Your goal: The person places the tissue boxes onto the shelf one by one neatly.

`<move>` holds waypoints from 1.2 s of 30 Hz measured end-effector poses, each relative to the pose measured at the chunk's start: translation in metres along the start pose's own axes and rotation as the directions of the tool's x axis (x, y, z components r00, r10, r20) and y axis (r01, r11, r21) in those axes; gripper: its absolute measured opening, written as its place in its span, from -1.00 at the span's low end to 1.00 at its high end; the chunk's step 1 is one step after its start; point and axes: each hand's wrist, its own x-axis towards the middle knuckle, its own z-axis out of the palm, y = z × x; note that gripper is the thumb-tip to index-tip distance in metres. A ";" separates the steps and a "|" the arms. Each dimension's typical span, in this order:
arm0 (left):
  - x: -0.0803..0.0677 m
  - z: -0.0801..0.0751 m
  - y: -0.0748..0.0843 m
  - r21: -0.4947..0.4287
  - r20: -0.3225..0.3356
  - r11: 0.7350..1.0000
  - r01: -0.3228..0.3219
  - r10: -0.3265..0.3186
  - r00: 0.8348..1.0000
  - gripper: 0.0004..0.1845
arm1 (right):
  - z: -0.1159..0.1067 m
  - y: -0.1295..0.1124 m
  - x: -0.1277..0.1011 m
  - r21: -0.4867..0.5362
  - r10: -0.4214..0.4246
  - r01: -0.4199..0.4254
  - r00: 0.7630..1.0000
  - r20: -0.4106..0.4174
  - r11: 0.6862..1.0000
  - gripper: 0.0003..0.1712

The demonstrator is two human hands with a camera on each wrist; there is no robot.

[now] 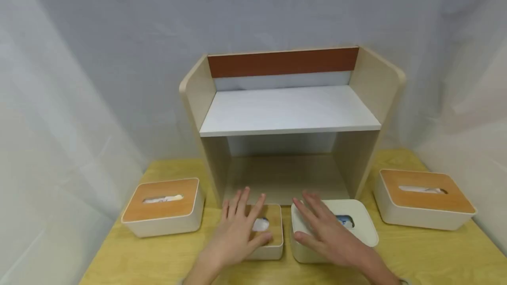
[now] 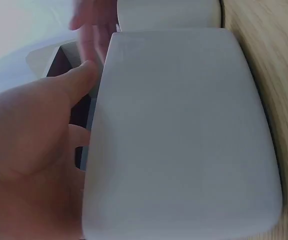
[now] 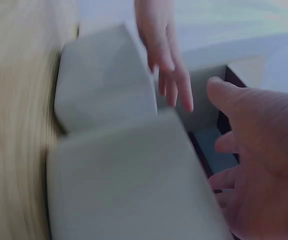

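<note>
Over the front boxes (image 1: 275, 224), the lower shelf bay (image 1: 287, 175) lies open between side panels (image 1: 354, 157), beneath a white board (image 1: 291, 111).

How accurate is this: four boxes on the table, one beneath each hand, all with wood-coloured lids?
Not all four: in the head view, the box beneath the right hand has an off-white lid. The other three lids are wood-coloured, and the rest holds.

2 mid boxes (image 1: 275, 228) on table (image 1: 158, 258) before shelf unit (image 1: 289, 111), btwn L box (image 1: 164, 209) & R box (image 1: 424, 201)
</note>
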 end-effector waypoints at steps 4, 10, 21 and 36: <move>-0.011 -0.002 -0.004 -0.023 -0.073 0.998 -0.051 0.049 0.996 -0.12 | 0.001 -0.013 -0.002 0.231 -0.012 0.003 0.999 0.035 0.973 -0.15; -0.034 -0.002 -0.012 -0.056 -0.105 0.991 -0.118 0.111 0.988 -0.10 | 0.005 -0.031 -0.006 0.518 -0.022 -0.011 0.998 0.059 0.855 -0.14; -0.052 0.005 -0.022 -0.221 -0.058 0.975 -0.018 0.006 0.998 -0.10 | 0.024 -0.055 -0.011 0.783 0.061 -0.079 0.997 0.053 0.617 -0.06; -0.059 0.011 -0.025 -0.560 0.027 0.811 0.171 -0.189 0.982 0.03 | 0.061 -0.067 -0.010 0.891 0.173 -0.193 0.976 0.131 0.412 0.19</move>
